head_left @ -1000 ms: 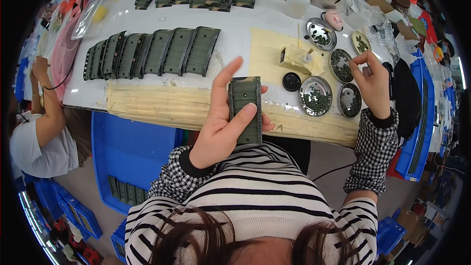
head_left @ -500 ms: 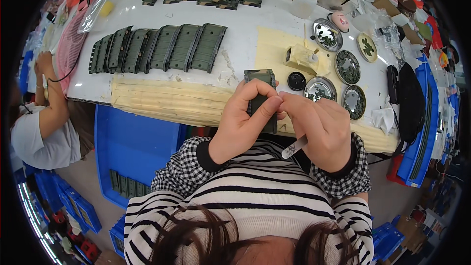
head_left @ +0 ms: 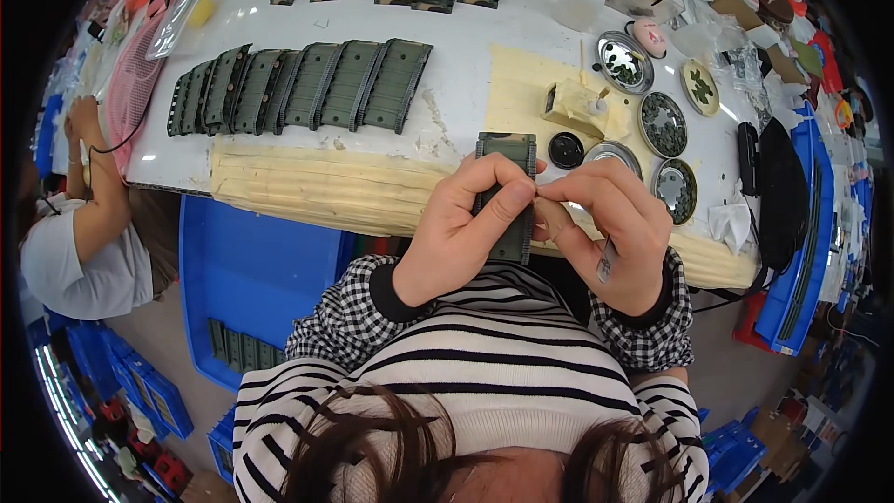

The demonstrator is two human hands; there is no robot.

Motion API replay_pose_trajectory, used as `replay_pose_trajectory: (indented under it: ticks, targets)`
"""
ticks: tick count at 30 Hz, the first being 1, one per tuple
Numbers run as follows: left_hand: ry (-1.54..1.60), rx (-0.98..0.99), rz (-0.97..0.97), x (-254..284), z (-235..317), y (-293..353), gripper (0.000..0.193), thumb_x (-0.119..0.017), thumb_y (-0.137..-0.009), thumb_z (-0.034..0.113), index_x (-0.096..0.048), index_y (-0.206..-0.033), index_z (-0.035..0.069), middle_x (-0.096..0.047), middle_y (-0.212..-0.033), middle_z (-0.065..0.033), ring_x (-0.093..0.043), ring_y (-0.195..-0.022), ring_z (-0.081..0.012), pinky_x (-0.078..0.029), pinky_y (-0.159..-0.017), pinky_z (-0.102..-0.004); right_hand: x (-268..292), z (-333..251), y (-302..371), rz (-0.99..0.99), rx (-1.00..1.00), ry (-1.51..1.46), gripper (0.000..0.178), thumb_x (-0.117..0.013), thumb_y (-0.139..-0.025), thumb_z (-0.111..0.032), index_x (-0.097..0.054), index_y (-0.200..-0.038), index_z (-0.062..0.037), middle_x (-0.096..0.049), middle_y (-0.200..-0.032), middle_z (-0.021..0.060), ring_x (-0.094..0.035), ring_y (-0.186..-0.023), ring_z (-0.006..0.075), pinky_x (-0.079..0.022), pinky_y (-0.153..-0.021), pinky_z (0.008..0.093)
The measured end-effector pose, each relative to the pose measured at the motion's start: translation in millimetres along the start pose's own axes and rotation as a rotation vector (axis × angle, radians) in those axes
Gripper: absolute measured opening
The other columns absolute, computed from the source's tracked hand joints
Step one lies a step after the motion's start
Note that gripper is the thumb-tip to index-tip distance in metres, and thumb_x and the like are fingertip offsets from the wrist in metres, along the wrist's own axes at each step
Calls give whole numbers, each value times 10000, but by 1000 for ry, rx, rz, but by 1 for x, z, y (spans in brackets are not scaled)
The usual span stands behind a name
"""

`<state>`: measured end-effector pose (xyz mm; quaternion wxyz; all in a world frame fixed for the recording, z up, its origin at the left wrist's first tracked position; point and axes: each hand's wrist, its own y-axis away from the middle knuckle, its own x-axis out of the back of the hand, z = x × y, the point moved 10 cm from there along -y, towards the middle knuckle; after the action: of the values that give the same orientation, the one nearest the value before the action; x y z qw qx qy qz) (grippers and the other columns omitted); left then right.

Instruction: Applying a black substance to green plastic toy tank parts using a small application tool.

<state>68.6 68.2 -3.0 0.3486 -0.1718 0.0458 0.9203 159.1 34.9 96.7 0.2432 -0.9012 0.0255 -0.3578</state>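
Note:
My left hand [head_left: 470,219] is closed around a dark green panel [head_left: 509,244] with ribbed side edges and a camouflage-patterned top end. It stands lengthwise in front of me at the table's near edge. My right hand [head_left: 615,228] meets the panel's right edge, its thumb and forefinger close to my left thumb tip. Whatever small thing may be between those fingertips is hidden. A flat silver strip-like tool [head_left: 606,262] is tucked in my right palm, only part of it showing.
Similar green panels [head_left: 307,88] lie in two rows on the white table. Round dishes [head_left: 663,125] with small dark green pieces, a black round cap [head_left: 565,150] and a tape-covered block [head_left: 577,110] are at right. A blue bin [head_left: 261,251] is below left; a co-worker's arm [head_left: 101,177] is farther left.
My right hand has turned and opened out slightly, its fingers now more stretched toward the panel's edge. The silver tool has swung up into the palm. The panel has shifted slightly right.

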Motion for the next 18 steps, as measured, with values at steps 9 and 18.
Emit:
replay_pose_trajectory:
  ticks: [9,18]
  targets:
    - [54,38,36,-4,7,7,425,-431,-992,61,-318,-1401,83,-550,-1199,-160,-568,-1048,-162,-506,-847,-303,10,31,9,66,-229,-135,202,-700,-714,78,-646,-892,-3,-602,-789,36,-467,-528,84,-361,-472,211]
    - [-240,-131,22,-9,22,6,837,-425,-922,-58,142,-1497,162,-519,-1243,-227,-589,-1052,-208,-546,-803,-312,5,56,17,123,-361,-220,108,-665,-773,41,-643,-870,-4,-611,-804,4,-334,-477,14,-264,-446,178]
